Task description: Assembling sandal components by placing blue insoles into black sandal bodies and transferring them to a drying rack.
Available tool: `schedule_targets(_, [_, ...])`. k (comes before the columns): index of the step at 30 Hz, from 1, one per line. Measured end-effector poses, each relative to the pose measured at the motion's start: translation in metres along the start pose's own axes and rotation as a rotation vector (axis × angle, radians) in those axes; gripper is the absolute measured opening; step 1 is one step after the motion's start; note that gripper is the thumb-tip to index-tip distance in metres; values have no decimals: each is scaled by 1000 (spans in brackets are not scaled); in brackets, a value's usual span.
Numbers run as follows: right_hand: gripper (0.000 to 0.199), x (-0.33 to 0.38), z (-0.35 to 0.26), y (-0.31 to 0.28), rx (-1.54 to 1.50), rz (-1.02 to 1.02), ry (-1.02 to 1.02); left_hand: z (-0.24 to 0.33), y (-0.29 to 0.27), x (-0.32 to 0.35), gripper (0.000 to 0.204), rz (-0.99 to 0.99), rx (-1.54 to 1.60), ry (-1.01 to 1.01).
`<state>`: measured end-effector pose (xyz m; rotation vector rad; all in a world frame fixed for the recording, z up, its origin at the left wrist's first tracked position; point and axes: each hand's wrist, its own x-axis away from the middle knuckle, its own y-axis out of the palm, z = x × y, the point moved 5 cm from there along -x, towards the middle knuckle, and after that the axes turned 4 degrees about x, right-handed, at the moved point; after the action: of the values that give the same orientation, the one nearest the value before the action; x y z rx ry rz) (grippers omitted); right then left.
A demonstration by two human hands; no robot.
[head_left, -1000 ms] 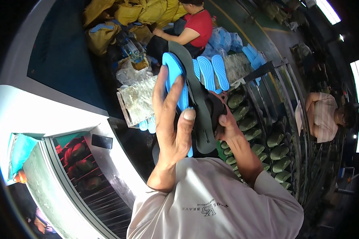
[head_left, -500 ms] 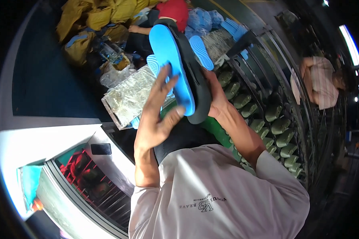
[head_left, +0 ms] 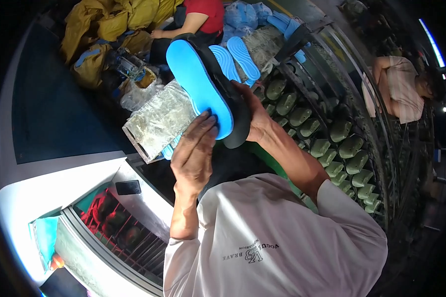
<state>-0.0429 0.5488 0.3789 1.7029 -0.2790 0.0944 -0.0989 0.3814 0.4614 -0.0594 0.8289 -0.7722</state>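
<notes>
In front of me a bright blue shoe sole (head_left: pixel 198 74) lies along a black shoe upper (head_left: pixel 235 106), tilted with the toe end away from me. The fingertips of my left hand (head_left: pixel 195 148) are closed together on the sole's left edge near the heel; its thumb is hidden. My right hand (head_left: pixel 256 116) grips the black upper from the right side, with most of its fingers hidden behind. Past the held pair, more blue soles (head_left: pixel 243 54) lie with their grooved faces up.
A plastic-covered board (head_left: pixel 161 119) is left of the pair. To the right stands a rack (head_left: pixel 339 148) of green shoe lasts. A red-lit machine (head_left: pixel 121 222) and a phone (head_left: pixel 128 187) are at lower left. One person (head_left: pixel 208 15) sits ahead, another (head_left: pixel 404 91) is far right.
My left hand, spread over the sole before, has closed on its edge near the heel. The sole and black upper have shifted slightly left.
</notes>
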Motion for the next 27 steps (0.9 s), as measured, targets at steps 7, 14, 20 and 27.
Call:
schedule_targets(7, [41,-10,7,-9,99,54,-31,-12,3,9,45,-154,197,-175])
schedule_targets(14, [48,-15,21,-12,163,2,13,-4,5,4,48,-181,-47,-73])
schedule_targets(20, [50,-16,48,-9,117,-79,111,-8,-3,6,53,-41,-268,-106])
schedule_targets(27, [88,6,36,-14,703,-23,217,-17,-57,8,77,267,-230,-149])
